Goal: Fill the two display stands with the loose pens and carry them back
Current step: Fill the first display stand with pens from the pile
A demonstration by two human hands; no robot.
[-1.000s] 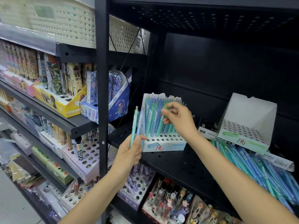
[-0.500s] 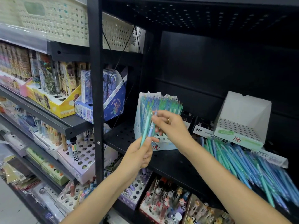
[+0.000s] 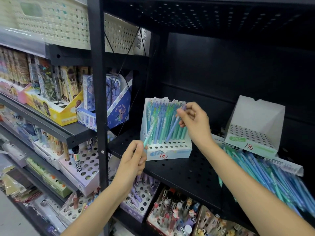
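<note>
The shelf [image 3: 184, 169] is matt black perforated metal. Both display stands, the filled stand [image 3: 167, 151] and the empty stand [image 3: 255, 126], look like smooth white card punched with holes. The loose pens [image 3: 265, 176] are glossy plastic, as is the ribbed cream basket [image 3: 51, 23].

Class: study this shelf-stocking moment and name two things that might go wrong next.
The lilac pen pinched by the right hand slants toward the nearly full stand; it may miss a free hole or jostle its neighbours. The loose pens lie heaped near the shelf edge and might roll off.
</note>
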